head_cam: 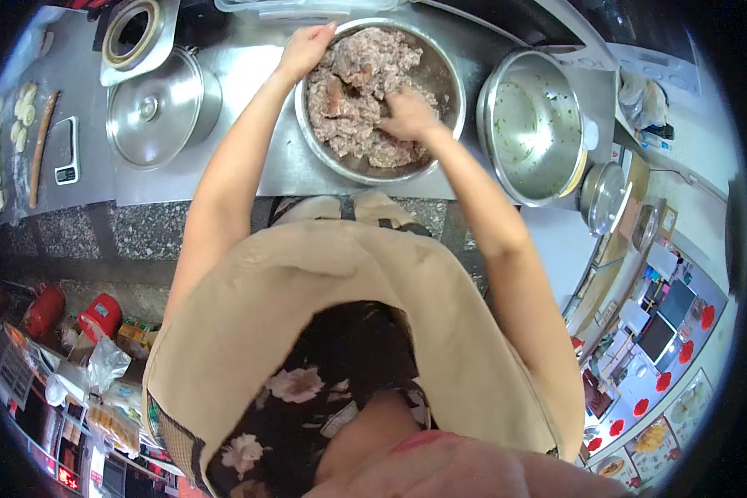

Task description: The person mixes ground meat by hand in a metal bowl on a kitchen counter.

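A wide stainless steel bowl (pixel 453 93) stands before me, with a large mass of ground meat (pixel 373 62) in it. Darker brown patches show on the meat's upper left part. My left hand (pixel 310 48) grips the bowl's rim at its upper left. At the right side of the meat, my right hand (pixel 411 115) is pressed in. Its fingertips are partly buried, so whether they close on any meat is hidden. To the right sits another steel bowl (pixel 535 118), with green bits stuck to its inner wall.
A lidded steel pot (pixel 155 109) stands to the left on the metal counter (pixel 243 143). Farther left lie a kitchen scale (pixel 68 149), a wooden rolling pin (pixel 42 149) and several dough pieces (pixel 23 118). A small lidded pot (pixel 604 196) is at the right.
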The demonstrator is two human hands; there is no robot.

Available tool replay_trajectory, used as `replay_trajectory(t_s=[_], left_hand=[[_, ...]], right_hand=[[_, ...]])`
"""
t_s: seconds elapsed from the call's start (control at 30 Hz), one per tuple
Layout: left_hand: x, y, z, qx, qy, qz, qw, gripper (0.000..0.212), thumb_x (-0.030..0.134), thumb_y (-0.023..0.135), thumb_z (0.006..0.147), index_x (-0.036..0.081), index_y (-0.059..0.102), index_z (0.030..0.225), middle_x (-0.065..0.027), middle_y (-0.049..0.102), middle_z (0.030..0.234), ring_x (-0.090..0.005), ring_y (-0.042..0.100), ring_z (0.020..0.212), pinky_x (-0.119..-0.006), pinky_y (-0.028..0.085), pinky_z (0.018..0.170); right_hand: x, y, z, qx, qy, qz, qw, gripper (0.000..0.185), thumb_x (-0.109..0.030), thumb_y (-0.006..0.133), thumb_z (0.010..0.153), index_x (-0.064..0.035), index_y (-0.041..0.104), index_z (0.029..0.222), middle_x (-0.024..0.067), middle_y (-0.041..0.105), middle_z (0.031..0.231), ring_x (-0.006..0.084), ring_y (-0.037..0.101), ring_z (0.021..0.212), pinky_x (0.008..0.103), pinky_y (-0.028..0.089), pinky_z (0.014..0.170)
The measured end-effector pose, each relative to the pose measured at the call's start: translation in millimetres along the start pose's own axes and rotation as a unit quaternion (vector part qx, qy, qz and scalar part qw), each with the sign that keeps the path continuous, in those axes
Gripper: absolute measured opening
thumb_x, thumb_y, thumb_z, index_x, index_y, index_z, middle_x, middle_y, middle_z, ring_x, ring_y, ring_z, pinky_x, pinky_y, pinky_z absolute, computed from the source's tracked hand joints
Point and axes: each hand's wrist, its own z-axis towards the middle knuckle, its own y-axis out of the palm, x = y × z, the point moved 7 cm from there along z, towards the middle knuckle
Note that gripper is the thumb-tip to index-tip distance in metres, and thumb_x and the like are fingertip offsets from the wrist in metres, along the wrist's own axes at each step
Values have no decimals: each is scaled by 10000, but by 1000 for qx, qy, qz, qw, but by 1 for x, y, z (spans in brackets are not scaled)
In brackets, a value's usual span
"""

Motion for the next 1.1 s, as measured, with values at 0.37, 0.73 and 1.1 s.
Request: replay_trajectory(t_s=[0.37, 0.73, 1.1], left_hand=[[5, -1, -89, 180, 8, -79, 980, 332, 284, 487, 919, 6, 616, 1045, -108, 659, 862, -147, 581, 815, -291, 451, 758], [8, -6, -85, 215, -12, -11, 976, 365, 328, 493, 905, -6, 625, 841, -46, 590, 660, -102, 493, 653, -294, 432, 633], [-19, 2, -139, 177, -77, -58, 979, 371, 329, 503, 916, -19, 629, 933, -44, 613, 738, -75, 511, 728, -246, 429, 696]], right_hand=[[-40, -72, 14, 295, -36, 77, 952, 613, -447, 580, 795, -14, 472, 1215, 294, 430, 1254, 426, 440, 1154, 460, 387, 950], [-86, -23, -28, 247, -1, 24, 969, 535, -397, 606, 786, -1, 429, 1098, 278, 451, 994, 435, 515, 919, 476, 441, 785], [-57, 73, -41, -137, 136, 46, 980, 658, -502, 468, 858, 65, 381, 1180, 288, 599, 984, 407, 594, 944, 461, 462, 822]])
